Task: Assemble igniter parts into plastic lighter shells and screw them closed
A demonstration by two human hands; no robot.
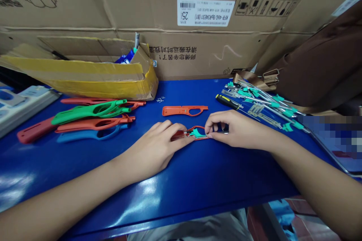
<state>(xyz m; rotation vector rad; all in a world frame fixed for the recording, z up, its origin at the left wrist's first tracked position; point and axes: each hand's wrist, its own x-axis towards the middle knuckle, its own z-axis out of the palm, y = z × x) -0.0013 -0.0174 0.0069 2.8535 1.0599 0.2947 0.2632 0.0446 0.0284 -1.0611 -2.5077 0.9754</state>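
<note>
My left hand rests on the blue table and presses down on an orange plastic handle shell lying flat. My right hand pinches a thin metal rod with a teal trigger piece and holds it in the shell. A second orange handle shell lies just behind, untouched. Both hands have their fingers closed on the parts.
Finished green, orange and blue handles are piled at the left. Several metal rods with teal pieces and a black-and-yellow screwdriver lie at the right. A yellow-taped cardboard box and big cartons stand behind. A brown bag sits at the right.
</note>
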